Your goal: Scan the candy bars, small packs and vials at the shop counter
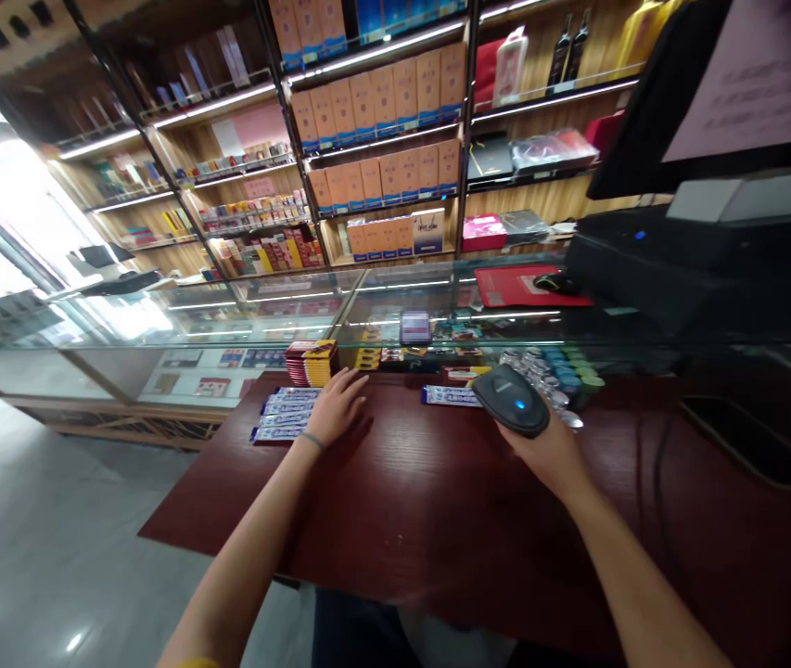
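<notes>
My right hand [549,455] grips a black barcode scanner [512,399] with a blue light on top. Under the scanner's front lies a single blue-and-white wrapped bar [449,396]; its right end is hidden. My left hand [337,408] rests over the table with its fingers stretched out, holding nothing. Just left of it, several blue-and-white wrapped bars [284,422] lie in a row, their right ends partly behind the hand. A stack of red-and-yellow packs [311,363] stands behind my left fingers.
A dark red table [395,501] meets a glass display counter [367,315]. Small round tins [572,366] cluster beyond the scanner. To the right are a black phone-like slab [757,441] and a monitor [645,111]. Shelves with orange boxes [381,97] stand behind.
</notes>
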The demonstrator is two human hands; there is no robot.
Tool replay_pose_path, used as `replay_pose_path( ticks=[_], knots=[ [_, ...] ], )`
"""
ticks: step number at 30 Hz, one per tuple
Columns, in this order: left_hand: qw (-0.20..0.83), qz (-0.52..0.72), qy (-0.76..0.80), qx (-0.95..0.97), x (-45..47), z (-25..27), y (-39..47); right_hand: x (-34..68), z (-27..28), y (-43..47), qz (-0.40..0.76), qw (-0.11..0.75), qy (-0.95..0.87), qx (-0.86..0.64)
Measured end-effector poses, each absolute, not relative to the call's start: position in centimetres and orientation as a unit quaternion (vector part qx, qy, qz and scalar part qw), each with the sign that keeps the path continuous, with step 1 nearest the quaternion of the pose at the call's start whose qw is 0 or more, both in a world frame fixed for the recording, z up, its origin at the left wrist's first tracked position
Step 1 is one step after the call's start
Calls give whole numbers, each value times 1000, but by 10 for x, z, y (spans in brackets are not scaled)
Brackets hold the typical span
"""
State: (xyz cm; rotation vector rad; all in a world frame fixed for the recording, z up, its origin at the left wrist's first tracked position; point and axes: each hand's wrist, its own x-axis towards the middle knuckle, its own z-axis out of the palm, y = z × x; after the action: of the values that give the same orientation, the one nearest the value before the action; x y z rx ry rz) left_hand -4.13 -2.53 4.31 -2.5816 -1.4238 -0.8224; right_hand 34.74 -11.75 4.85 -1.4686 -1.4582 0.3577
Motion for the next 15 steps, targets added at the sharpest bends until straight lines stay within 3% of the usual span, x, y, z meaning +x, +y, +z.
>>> replay_pose_path(
  ticks=[9, 15],
  knots=[
    [-7, -195, -412, -890, 89, 13, -30, 353, 56, -117, 155, 520, -581, -607],
    [-35, -208, -396, -894, 141, 2, -24, 354, 61, -121, 174, 523, -566, -613]
  ],
)
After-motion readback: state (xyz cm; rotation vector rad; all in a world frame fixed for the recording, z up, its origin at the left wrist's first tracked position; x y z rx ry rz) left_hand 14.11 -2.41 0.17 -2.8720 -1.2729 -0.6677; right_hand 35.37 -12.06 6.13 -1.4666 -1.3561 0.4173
